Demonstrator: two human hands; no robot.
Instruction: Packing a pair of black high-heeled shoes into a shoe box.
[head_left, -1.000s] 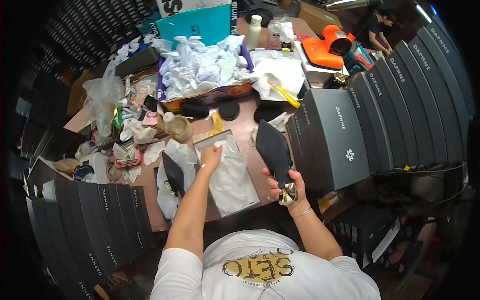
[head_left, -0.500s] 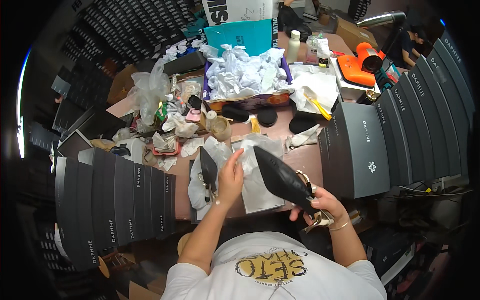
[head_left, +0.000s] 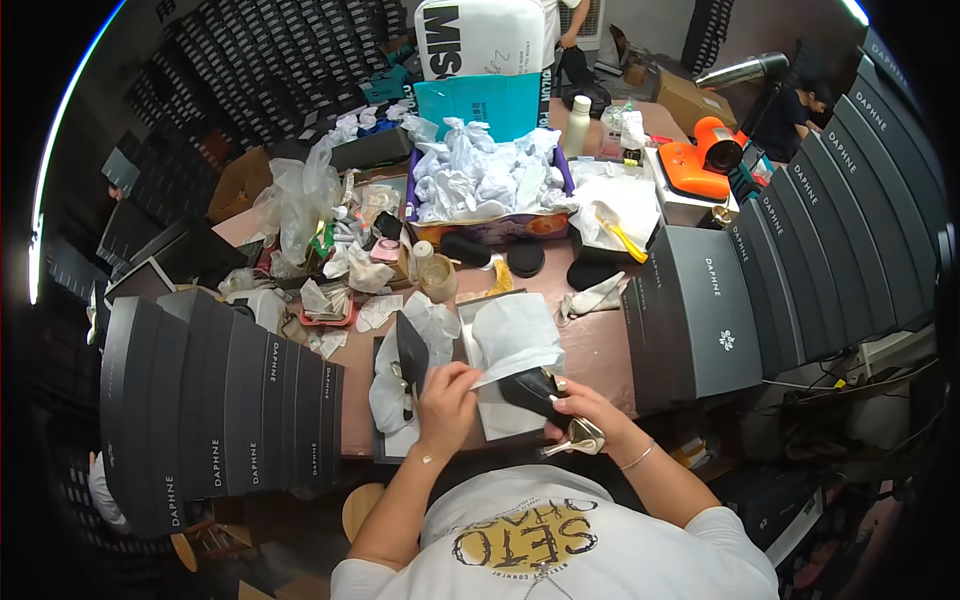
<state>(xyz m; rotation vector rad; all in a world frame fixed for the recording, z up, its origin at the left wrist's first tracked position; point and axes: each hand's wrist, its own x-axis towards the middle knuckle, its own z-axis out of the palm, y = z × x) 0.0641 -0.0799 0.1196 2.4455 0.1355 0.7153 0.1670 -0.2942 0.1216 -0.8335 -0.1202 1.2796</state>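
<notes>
Left grip [head_left: 447,402] pinched white tissue paper [head_left: 515,332], fingertips together | right grip [head_left: 592,412] was curled around the rear of a black high-heeled shoe [head_left: 528,392] | shoe was between both grips, toe end covered by paper

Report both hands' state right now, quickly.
Left hand: closed, pinching the edge of the white paper.
Right hand: closed, holding the black shoe near its gold heel.

Table [head_left: 602,345]: shoeboxes [head_left: 240,400] at left and right
Bin [head_left: 490,231]: behind jar [head_left: 438,280]; paper wads [head_left: 485,172] inside
Bottle [head_left: 578,128]: right of bin
Shoe [head_left: 528,392]: right of second shoe [head_left: 411,348]
</notes>
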